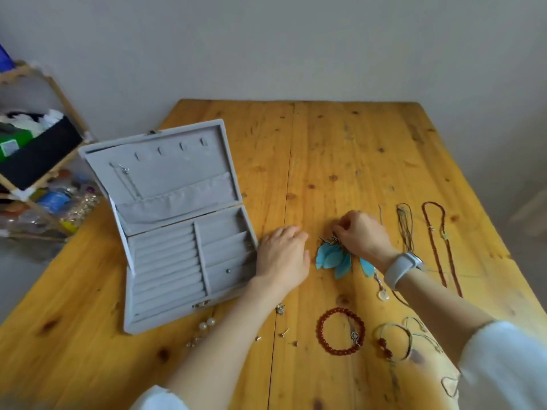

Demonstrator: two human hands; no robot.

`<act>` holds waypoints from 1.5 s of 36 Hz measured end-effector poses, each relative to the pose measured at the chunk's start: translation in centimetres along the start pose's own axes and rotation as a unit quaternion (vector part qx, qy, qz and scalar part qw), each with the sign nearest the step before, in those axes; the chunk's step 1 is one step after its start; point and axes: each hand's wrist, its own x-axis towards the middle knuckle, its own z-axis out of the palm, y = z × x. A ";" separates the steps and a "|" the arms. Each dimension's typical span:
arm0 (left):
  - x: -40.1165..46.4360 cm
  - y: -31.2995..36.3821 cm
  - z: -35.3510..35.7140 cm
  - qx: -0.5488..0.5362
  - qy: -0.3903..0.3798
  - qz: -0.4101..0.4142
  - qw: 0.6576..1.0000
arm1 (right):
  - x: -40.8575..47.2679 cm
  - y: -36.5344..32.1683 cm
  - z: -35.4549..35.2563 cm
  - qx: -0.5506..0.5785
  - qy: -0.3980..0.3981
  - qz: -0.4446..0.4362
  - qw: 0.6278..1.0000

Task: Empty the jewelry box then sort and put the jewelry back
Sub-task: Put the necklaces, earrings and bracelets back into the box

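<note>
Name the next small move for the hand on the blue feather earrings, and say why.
Probably lift the blue feather earrings toward the jewelry box: the right hand pinches their metal tops, the box stands open with nearly empty compartments, and other pieces lie sorted on the table.

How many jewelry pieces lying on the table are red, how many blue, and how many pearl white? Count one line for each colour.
Red: 2, the red bead bracelet and the long red bead necklace.
Blue: 2, the blue feather earrings, one under the right hand.
Pearl white: 2, the pearl earrings.
Total: 6
</note>
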 end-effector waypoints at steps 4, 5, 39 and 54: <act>0.0 -0.1 0.4 -0.006 0.009 -0.003 1.000 | -0.2 0.3 0.3 0.013 0.000 -0.033 0.999; 0.0 -0.1 0.5 -0.011 0.013 -0.005 1.000 | -0.3 0.5 0.4 0.023 0.003 -0.043 0.999; -9.3 -2.1 -4.8 -0.785 0.096 -0.196 0.580 | -9.8 -8.8 -3.9 0.185 0.003 -0.297 0.937; -12.7 -8.7 -12.8 -0.516 0.311 -0.168 0.780 | -8.6 -11.8 -5.2 0.237 0.043 -0.223 0.945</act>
